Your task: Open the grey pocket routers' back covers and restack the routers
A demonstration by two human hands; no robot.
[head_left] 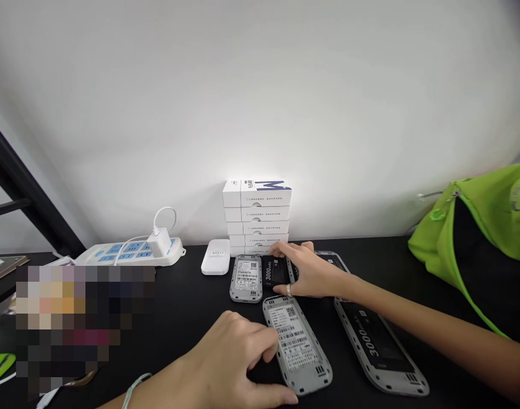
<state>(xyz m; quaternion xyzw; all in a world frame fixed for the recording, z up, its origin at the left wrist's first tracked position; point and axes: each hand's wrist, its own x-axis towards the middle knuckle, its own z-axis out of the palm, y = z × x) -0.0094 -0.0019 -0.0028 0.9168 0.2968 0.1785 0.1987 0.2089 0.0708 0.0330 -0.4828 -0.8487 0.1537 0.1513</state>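
My right hand (305, 270) grips a black 3000mAh battery (273, 274), fingers at its far edge and thumb at its near edge. My left hand (238, 358) rests on the table with fingers curled and thumb stretched apart. Its knuckles touch the left side of a grey device shell (300, 346), which lies with its bay bare and a printed label showing. Farther back sits another labelled shell (246, 278) without a battery. To the right, a larger-looking shell (383, 346) has a 3000mAh battery in it. Another shell with a battery (334, 260) is partly hidden behind my right hand.
White boxes (257, 216) are stacked against the wall, with a white device (216, 257) beside them. A power strip (132, 253) carries a plugged white charger (159, 242) at back left. A green and black bag (477, 244) stands at right. Blurred clutter covers the left.
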